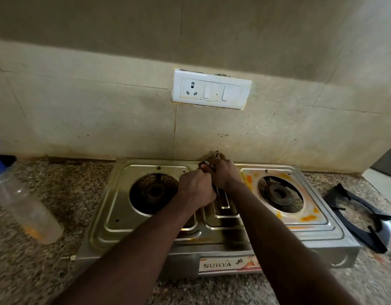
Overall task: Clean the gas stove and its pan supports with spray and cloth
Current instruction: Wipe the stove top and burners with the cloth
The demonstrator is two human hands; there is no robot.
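Observation:
A two-burner steel gas stove (221,230) stands on the counter with both burners bare. The tray around the right burner (278,193) carries orange stains. My left hand (196,190) and right hand (226,175) meet over the stove's middle back edge. Both have curled fingers around a small dark object (207,166); I cannot tell whether it is a cloth or a metal part. One black pan support (359,216) lies on the counter right of the stove. A clear spray bottle (27,201) with a blue top stands at the left.
The speckled granite counter (65,190) runs under and around the stove. A stained tiled wall with a white socket and switch plate (212,90) rises right behind the stove. A dark appliance edge (388,164) shows at the far right.

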